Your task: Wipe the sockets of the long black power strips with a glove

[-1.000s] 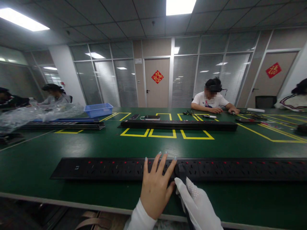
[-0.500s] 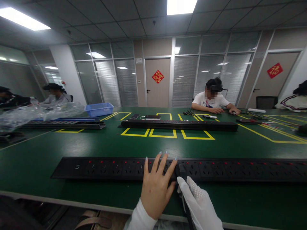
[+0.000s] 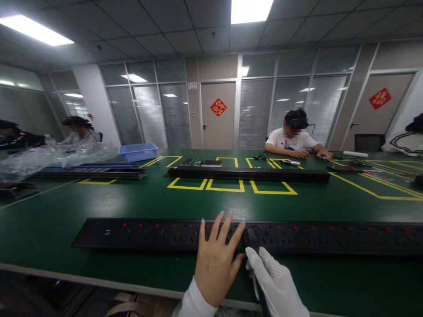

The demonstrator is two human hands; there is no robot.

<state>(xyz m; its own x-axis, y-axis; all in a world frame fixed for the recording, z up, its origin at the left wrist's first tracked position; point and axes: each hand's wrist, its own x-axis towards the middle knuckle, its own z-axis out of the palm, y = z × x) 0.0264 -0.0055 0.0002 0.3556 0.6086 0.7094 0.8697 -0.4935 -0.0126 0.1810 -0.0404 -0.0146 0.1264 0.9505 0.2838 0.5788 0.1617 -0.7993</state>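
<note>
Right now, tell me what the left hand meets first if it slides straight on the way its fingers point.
The left hand lies flat on the near power strip. Past it comes bare green table, then probably the far power strip.

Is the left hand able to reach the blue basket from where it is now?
Probably not. The left hand lies flat on the near power strip, while the blue basket stands far across the green table, beyond another black strip.
</note>
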